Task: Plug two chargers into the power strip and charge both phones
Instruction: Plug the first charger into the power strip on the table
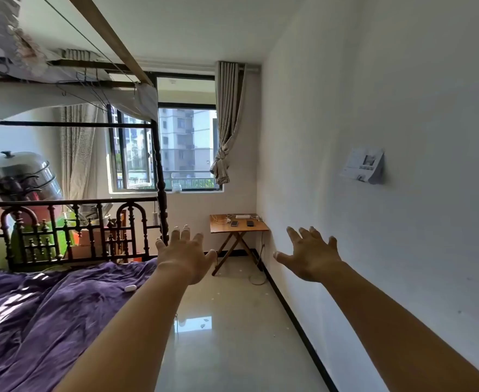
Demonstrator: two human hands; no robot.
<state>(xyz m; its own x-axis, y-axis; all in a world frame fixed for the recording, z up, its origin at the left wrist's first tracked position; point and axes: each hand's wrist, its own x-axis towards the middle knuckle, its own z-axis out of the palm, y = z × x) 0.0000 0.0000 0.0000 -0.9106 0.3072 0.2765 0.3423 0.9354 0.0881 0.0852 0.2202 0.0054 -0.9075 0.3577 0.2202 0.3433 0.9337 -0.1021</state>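
Your left hand (186, 257) and your right hand (310, 254) are both stretched out in front of you at about the same height, backs toward the camera, fingers spread wide and holding nothing. Between and beyond them, well apart from both, a small wooden folding desk (238, 228) stands on crossed legs in the far right corner of the room, under the window (187, 145) and against the white wall (374, 137). On the desk you have a white power strip (242, 216) lying near the back edge, with two dark phones flat in front of it: one phone (234, 223) to the left and the other phone (250, 223) just beside it to the right. A tangle of white charger cables (221, 220) lies on the left part of the desk top; at this range you cannot tell whether anything is plugged into the strip or the phones. A cord (256, 278) trails down to the glossy tiled floor (232, 335) beside the desk legs. To your left, a bed with a purple blanket (49, 306) runs alongside your left arm, with a small white object (130, 288) lying on it.
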